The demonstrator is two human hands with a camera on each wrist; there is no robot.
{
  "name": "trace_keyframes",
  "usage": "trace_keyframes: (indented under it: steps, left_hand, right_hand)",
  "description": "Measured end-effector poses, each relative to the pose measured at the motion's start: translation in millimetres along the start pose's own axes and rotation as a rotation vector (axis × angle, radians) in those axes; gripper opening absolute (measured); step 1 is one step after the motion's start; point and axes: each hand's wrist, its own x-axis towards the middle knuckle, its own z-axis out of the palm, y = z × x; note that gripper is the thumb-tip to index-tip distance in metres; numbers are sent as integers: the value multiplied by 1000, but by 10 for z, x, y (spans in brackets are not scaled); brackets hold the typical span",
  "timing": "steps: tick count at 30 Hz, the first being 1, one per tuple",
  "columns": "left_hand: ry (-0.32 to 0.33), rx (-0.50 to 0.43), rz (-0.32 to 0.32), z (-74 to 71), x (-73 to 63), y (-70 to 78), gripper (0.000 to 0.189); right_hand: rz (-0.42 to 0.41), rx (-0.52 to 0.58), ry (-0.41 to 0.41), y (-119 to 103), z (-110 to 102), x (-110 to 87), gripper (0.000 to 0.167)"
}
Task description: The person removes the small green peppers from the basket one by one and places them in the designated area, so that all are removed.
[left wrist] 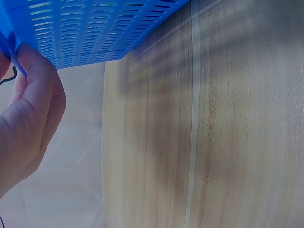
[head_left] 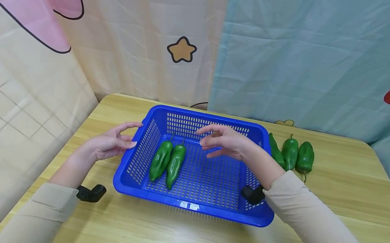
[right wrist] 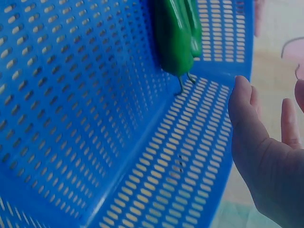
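Observation:
A blue plastic basket (head_left: 153, 197) with slotted walls stands on the wooden table. Two long green peppers (head_left: 161, 160) lie side by side in its left half, stems towards the far wall. My left hand (head_left: 110, 144) pinches the basket's left rim between thumb and fingers, and the left wrist view shows this hand (left wrist: 35, 104) closely at the rim. Over the right half of the basket hovers my right hand (head_left: 227, 142), fingers loosely bent and apart, holding nothing. In the right wrist view the same hand (right wrist: 270, 156) has a gap between thumb and fingers.
More green peppers (head_left: 290, 152) lie on the table (head_left: 350, 195) just right of the basket, partly hidden behind the basket and right arm. Printed curtains (head_left: 293, 69) hang behind the table and at both sides.

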Motion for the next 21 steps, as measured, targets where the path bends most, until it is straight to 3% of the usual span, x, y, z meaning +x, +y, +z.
trace_keyframes:
  steps: [10,21]
  left_hand:
    - [1,11,7,-7,-5,-14,54]
    - [37,75,20,7,-14,-2,59]
  right_hand:
    - [61,-50,-26,187,212,213,43]
    - [148,-78,60,396,376,415,45]
